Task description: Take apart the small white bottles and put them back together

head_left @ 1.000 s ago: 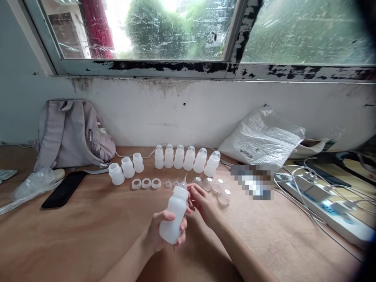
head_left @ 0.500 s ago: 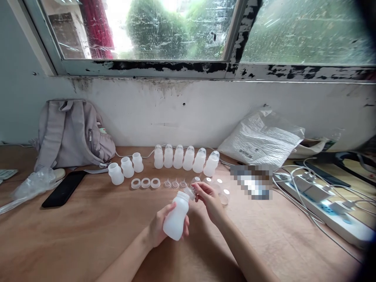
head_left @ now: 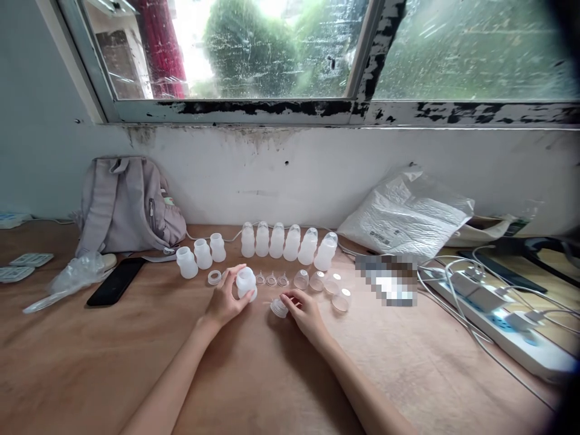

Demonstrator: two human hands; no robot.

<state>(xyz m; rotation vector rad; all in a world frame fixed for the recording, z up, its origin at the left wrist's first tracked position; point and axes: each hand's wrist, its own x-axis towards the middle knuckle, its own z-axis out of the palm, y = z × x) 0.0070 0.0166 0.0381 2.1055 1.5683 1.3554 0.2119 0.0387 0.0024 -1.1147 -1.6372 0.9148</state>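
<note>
My left hand (head_left: pixel 223 300) is closed round a white plastic bottle (head_left: pixel 246 282) that stands on the wooden table (head_left: pixel 136 356), over the row of white rings (head_left: pixel 214 277). My right hand (head_left: pixel 304 309) rests on the table and pinches a small white cap with a teat (head_left: pixel 278 308). Just behind lie three clear teats (head_left: pixel 270 280) and several clear dome lids (head_left: pixel 324 283). Three open bottles (head_left: pixel 202 256) stand at the left and a row of several capped bottles (head_left: pixel 287 242) stands behind.
A grey backpack (head_left: pixel 129 205) leans on the wall at left, with a black phone (head_left: pixel 115 282) and crumpled plastic (head_left: pixel 72 278) before it. A white plastic bag (head_left: pixel 408 214) lies at right, beside a power strip (head_left: pixel 498 320) with cables.
The cap came off the bottle. My left hand lowered the bottle to the table by the rings, and my right hand brought the cap down beside it. The view shifted slightly left.
</note>
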